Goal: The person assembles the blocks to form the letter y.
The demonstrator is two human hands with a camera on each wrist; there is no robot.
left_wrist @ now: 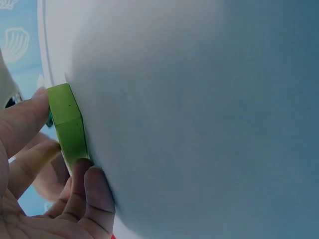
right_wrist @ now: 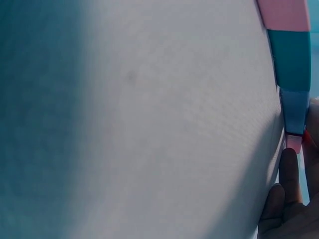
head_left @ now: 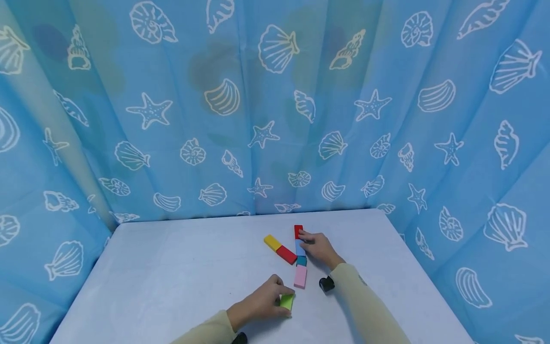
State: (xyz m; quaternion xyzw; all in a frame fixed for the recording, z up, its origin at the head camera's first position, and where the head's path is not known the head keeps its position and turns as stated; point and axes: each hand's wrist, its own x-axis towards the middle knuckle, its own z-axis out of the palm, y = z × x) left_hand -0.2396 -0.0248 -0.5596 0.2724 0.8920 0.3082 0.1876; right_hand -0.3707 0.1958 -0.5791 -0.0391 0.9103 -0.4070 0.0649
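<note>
A small green block [head_left: 287,301] is pinched by the left hand [head_left: 262,302]. It is held between the thumb and the fingers [left_wrist: 30,117], which are curled round its two ends. The block is standing on one long edge on the white counter [head_left: 172,267], as is seen in the left wrist view. It is at the near side of the counter, close to the person.

A line of flat blocks is laid just beyond it and a little to the right. The line is made of a pink block [head_left: 300,276], a teal block [head_left: 301,261], a light blue block [head_left: 299,248] and a red block [head_left: 298,231]. They are set end to end, and the line runs away from the person. The pink end is the near end. It is just beside the green block, but the two are not touching. The green block's long side is pointed almost the same way as the line.

The far end of the line is touched by the right hand [head_left: 317,247]. Its fingers are bent a little and are resting on the red and light blue blocks. Whether a block is gripped there cannot be told.

Two more blocks, one yellow [head_left: 272,242] and another red one [head_left: 286,254], are laid end to end at a slant, left of the line.

The counter is plain and smooth. A blue curtain [head_left: 275,119] with white shells and starfish is hung on three sides.
</note>
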